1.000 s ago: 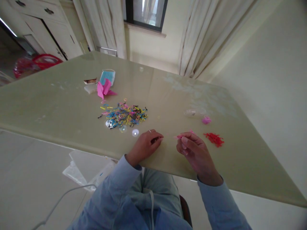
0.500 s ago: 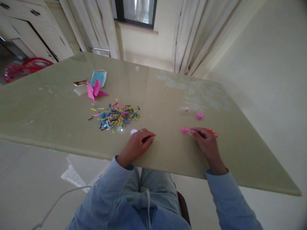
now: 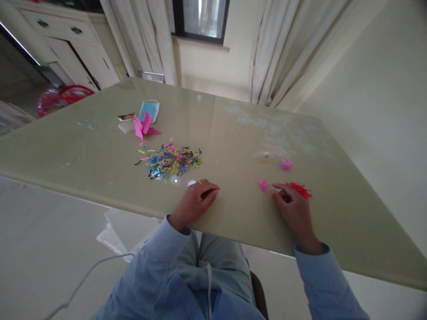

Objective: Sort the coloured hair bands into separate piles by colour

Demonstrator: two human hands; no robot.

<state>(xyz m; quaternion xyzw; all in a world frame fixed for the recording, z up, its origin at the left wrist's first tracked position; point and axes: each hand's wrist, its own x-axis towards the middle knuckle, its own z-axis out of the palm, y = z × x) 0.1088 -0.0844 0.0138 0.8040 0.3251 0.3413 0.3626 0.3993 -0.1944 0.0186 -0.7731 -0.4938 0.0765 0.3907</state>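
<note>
My left hand (image 3: 196, 200) rests at the table's near edge, thumb and fingers pinched together; what they hold, if anything, is hidden. To its upper left lies a pile of small rubber bands (image 3: 171, 160) in blue, yellow, black and pink. My right hand (image 3: 293, 209) is over the right part of the table, index finger and thumb at a small pink rubber band clump (image 3: 263, 185). A pale pink strand seems to run from the clump to the fingertips. Partly behind that hand lies a bunch of red strands (image 3: 302, 190).
A pink bundle (image 3: 286, 164) sits beside clear plastic (image 3: 267, 154). At the far left are a blue face mask (image 3: 150, 109), a folded pink paper shape (image 3: 145, 126) and a small white packet (image 3: 126, 127). Whitish discs (image 3: 175, 180) lie near the pile.
The view has shifted slightly left. My right fingertips have parted a little and drawn back slightly; the pink clump looks more upright, and more red strands show. My left hand stays in place.
</note>
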